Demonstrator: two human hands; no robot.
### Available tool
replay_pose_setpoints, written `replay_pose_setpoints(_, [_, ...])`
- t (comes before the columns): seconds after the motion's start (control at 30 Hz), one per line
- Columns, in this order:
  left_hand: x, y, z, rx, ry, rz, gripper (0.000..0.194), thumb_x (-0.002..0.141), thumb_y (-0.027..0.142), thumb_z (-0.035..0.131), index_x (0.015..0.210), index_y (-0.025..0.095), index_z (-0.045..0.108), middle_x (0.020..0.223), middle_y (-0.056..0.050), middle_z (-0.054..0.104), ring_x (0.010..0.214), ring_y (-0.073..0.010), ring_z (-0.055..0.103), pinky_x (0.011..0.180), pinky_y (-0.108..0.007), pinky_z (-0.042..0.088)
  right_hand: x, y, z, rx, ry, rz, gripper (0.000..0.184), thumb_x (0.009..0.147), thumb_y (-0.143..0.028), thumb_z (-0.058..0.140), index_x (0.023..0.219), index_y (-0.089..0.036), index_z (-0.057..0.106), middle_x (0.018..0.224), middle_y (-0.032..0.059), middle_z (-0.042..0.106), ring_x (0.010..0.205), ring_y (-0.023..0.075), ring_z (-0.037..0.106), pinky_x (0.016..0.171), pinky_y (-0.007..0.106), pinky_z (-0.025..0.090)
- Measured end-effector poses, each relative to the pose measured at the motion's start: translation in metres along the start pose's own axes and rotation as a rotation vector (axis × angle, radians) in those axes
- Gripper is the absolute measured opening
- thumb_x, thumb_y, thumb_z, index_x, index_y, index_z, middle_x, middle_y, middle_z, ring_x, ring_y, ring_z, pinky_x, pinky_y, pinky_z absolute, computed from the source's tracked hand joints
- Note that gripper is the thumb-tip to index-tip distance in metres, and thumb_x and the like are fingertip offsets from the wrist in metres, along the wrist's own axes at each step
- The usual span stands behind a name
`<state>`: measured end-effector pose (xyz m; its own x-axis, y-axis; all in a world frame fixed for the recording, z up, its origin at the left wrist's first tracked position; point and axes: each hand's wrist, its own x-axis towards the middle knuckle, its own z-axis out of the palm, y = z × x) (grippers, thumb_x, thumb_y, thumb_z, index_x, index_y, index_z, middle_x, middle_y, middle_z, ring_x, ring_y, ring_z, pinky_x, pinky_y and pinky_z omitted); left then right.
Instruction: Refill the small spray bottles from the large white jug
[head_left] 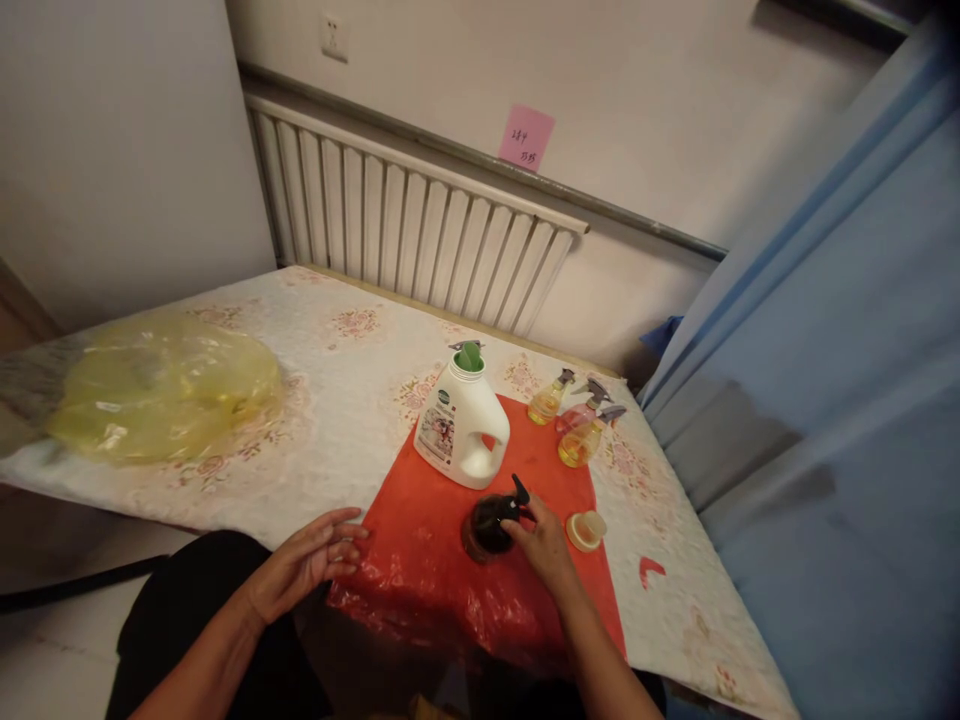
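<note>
Floral tablecloth: covers the whole table (341, 385), front edge partly blocked by the person's arms and legs.
Red plastic sheet (420, 560): lying on the cloth, shiny and crinkled along the near side.
Yellow plastic bag (169, 390): off to the left, see-through-ish, can't really make out what's inside.
White jug (461, 425): upright on the red sheet, green spout (470, 356) in its mouth. Some greyish bit pokes out behind the top, mostly hidden.
Left hand (311, 558): empty, fingers loosely spread and a bit curled, by the sheet's left edge. Can't tell if the tips touch it.
Right hand (541, 545): thumb and fingers closed around the black sprayer top, far fingers partly hidden.
Dark spray bottle (484, 528): on or just over the sheet, right in front of the jug; too dark to see a fill level.
Spray bottles (576, 450): three, back right, the pink one half blocked.
Cream cap (585, 531): sheet's right edge, near the right hand.
</note>
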<state>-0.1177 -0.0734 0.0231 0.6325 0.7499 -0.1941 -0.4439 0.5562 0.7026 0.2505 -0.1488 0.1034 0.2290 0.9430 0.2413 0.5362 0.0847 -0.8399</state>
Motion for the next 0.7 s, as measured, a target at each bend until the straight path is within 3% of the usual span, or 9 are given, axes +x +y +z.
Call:
replay_pose_setpoints(0.23, [0.0011, -0.0011, -0.0025, 0.005, -0.003, -0.001, 0.031, 0.094, 0.021, 0.05, 0.123, 0.018, 0.057, 0.115, -0.014, 0.067, 0.09, -0.0228, 0.066, 0.082, -0.04, 0.053, 0.0014, -0.0104, -0.0054, -0.06, -0.075, -0.066, 0.03, 0.071, -0.013, 0.061, 0.1, -0.021, 0.068, 0.098, 0.003, 0.069, 0.093, 0.0215, 0.063, 0.086, 0.034, 0.049])
replay_pose_setpoints(0.7, [0.0014, 0.0003, 0.0003, -0.001, 0.005, -0.009, 0.03, 0.093, 0.021, 0.051, 0.122, 0.019, 0.058, 0.114, -0.013, 0.067, 0.088, -0.0217, 0.066, 0.081, -0.039, 0.053, -0.0009, -0.0052, -0.0006, -0.098, -0.049, -0.061, 0.033, 0.073, -0.016, 0.061, 0.104, -0.021, 0.067, 0.099, 0.0053, 0.069, 0.094, 0.0234, 0.064, 0.088, 0.037, 0.051])
